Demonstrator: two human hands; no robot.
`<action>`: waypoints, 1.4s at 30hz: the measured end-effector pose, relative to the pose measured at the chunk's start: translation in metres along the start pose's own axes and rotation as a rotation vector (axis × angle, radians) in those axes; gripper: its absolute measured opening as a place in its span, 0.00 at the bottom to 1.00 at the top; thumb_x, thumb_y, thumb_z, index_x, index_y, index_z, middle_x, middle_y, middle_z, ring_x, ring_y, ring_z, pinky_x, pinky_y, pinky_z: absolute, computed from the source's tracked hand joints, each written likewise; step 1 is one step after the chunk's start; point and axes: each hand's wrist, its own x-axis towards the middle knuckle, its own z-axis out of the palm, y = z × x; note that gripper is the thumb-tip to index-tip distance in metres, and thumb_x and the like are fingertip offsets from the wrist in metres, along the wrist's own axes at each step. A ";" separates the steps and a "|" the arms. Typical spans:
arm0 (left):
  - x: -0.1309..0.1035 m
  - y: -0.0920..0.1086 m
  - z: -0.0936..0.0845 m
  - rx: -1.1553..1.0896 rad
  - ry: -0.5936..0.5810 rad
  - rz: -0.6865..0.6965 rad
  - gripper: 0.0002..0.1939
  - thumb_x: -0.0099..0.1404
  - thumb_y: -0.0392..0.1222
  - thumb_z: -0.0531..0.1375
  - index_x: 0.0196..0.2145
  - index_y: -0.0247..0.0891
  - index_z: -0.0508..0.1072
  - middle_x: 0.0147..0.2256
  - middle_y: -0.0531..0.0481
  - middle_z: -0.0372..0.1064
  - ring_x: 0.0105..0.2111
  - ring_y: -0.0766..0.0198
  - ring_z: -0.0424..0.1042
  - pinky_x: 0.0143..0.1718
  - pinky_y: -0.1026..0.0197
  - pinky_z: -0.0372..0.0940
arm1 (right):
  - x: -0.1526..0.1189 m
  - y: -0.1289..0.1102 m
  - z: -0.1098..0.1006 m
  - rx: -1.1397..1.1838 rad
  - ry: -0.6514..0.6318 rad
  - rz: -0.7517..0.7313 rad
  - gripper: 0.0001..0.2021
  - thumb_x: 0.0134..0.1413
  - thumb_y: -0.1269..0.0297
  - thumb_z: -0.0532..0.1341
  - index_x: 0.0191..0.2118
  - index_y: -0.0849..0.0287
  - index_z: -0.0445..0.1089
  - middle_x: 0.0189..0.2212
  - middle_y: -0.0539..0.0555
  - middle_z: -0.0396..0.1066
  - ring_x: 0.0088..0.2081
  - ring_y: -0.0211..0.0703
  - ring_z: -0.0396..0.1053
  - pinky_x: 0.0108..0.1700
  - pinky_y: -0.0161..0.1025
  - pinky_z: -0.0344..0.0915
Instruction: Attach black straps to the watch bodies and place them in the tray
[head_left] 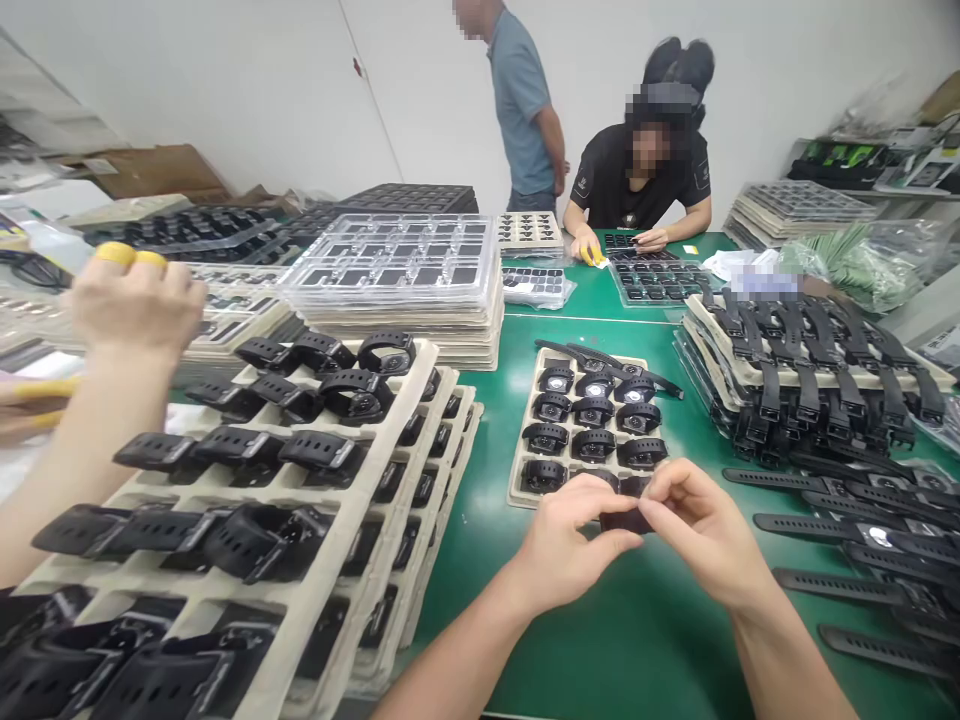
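Between my two hands, above the near edge of a beige moulded tray, is a dark smartwatch, partly covered by fingers. My left hand grips it from the left with thumb and fingers. My right hand pinches its right end; the exact part held is hidden. The tray bears rows of smartwatches with black straps closed into loops. Across its far end lie watches with long open straps.
Stacked trays of looped watches stand at left, with clear-lidded trays behind. At right are piled trays and loose open-strap watches on the green table. A co-worker's hand reaches in from the left; another person sits opposite.
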 end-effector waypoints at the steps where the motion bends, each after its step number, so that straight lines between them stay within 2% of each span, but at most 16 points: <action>1: 0.000 0.000 0.001 -0.026 0.008 -0.016 0.12 0.57 0.35 0.72 0.41 0.38 0.84 0.36 0.44 0.78 0.37 0.58 0.77 0.41 0.58 0.73 | 0.000 0.001 0.001 -0.016 0.008 -0.004 0.06 0.64 0.63 0.62 0.34 0.53 0.66 0.30 0.47 0.64 0.31 0.39 0.63 0.34 0.35 0.63; 5: 0.000 0.000 0.001 -0.112 0.036 -0.030 0.12 0.58 0.37 0.71 0.42 0.39 0.83 0.38 0.44 0.79 0.37 0.59 0.77 0.40 0.59 0.73 | -0.001 0.004 0.000 -0.093 0.010 0.002 0.06 0.67 0.63 0.60 0.36 0.53 0.66 0.30 0.47 0.63 0.31 0.40 0.62 0.33 0.36 0.61; 18: -0.001 0.005 0.001 -0.005 0.064 -0.029 0.11 0.59 0.36 0.68 0.41 0.37 0.81 0.36 0.44 0.78 0.32 0.61 0.75 0.34 0.60 0.72 | -0.001 0.009 0.012 -0.134 0.046 -0.018 0.07 0.68 0.60 0.58 0.37 0.52 0.62 0.30 0.48 0.64 0.31 0.42 0.63 0.32 0.38 0.61; 20: 0.000 0.006 0.001 -0.050 0.053 -0.080 0.11 0.59 0.36 0.68 0.41 0.37 0.80 0.37 0.45 0.78 0.34 0.61 0.76 0.37 0.60 0.73 | -0.001 0.008 0.014 -0.171 0.052 -0.063 0.04 0.71 0.61 0.54 0.41 0.51 0.64 0.34 0.50 0.65 0.35 0.44 0.65 0.37 0.40 0.63; 22: 0.000 0.006 0.003 -0.158 0.071 -0.162 0.14 0.58 0.38 0.69 0.43 0.38 0.77 0.40 0.45 0.77 0.37 0.60 0.77 0.41 0.60 0.72 | -0.002 0.005 0.015 -0.274 0.034 -0.141 0.09 0.73 0.61 0.50 0.47 0.49 0.67 0.39 0.52 0.66 0.43 0.48 0.65 0.46 0.44 0.64; 24: -0.002 0.005 0.005 -0.300 0.103 -0.239 0.18 0.58 0.42 0.71 0.44 0.38 0.73 0.42 0.46 0.76 0.39 0.60 0.77 0.41 0.61 0.72 | -0.002 0.002 0.015 -0.373 -0.004 -0.230 0.14 0.73 0.56 0.48 0.51 0.47 0.70 0.45 0.55 0.65 0.51 0.52 0.62 0.54 0.49 0.60; 26: -0.003 0.003 0.006 -0.410 0.104 -0.279 0.21 0.58 0.47 0.72 0.43 0.39 0.69 0.39 0.48 0.76 0.36 0.62 0.77 0.38 0.63 0.72 | -0.001 0.000 0.014 -0.358 -0.079 -0.278 0.18 0.72 0.49 0.49 0.54 0.47 0.71 0.47 0.56 0.65 0.52 0.54 0.61 0.56 0.50 0.59; 28: -0.005 0.003 0.004 -0.410 0.049 -0.264 0.20 0.61 0.51 0.70 0.43 0.39 0.68 0.36 0.49 0.76 0.35 0.62 0.77 0.37 0.63 0.71 | 0.001 0.000 0.014 -0.252 -0.145 -0.254 0.19 0.71 0.46 0.50 0.53 0.48 0.71 0.45 0.55 0.67 0.48 0.52 0.65 0.51 0.47 0.62; 31: -0.003 0.005 -0.004 -0.180 -0.057 -0.102 0.16 0.69 0.51 0.63 0.48 0.39 0.72 0.42 0.44 0.76 0.40 0.59 0.77 0.42 0.58 0.73 | 0.004 0.004 0.013 -0.080 -0.115 -0.118 0.18 0.71 0.47 0.50 0.44 0.52 0.72 0.33 0.51 0.68 0.34 0.45 0.67 0.37 0.40 0.64; 33: 0.001 0.006 -0.010 0.052 -0.051 0.072 0.14 0.71 0.48 0.60 0.49 0.39 0.75 0.42 0.43 0.77 0.43 0.56 0.75 0.45 0.54 0.73 | 0.006 0.006 0.011 -0.004 -0.090 -0.022 0.20 0.72 0.47 0.50 0.41 0.54 0.71 0.27 0.49 0.66 0.28 0.42 0.64 0.31 0.37 0.62; 37: 0.009 0.004 -0.015 0.347 0.038 0.387 0.04 0.70 0.37 0.62 0.42 0.39 0.77 0.34 0.48 0.79 0.37 0.60 0.73 0.46 0.53 0.72 | 0.008 0.005 0.008 -0.018 -0.162 0.058 0.21 0.72 0.46 0.50 0.38 0.56 0.71 0.26 0.48 0.65 0.27 0.40 0.63 0.31 0.36 0.61; 42: 0.008 0.000 -0.008 0.643 0.085 0.614 0.07 0.70 0.29 0.59 0.42 0.35 0.75 0.33 0.47 0.79 0.34 0.60 0.73 0.38 0.56 0.74 | 0.009 0.001 0.007 -0.137 -0.190 0.120 0.23 0.71 0.46 0.50 0.33 0.57 0.68 0.24 0.47 0.60 0.26 0.39 0.60 0.29 0.36 0.59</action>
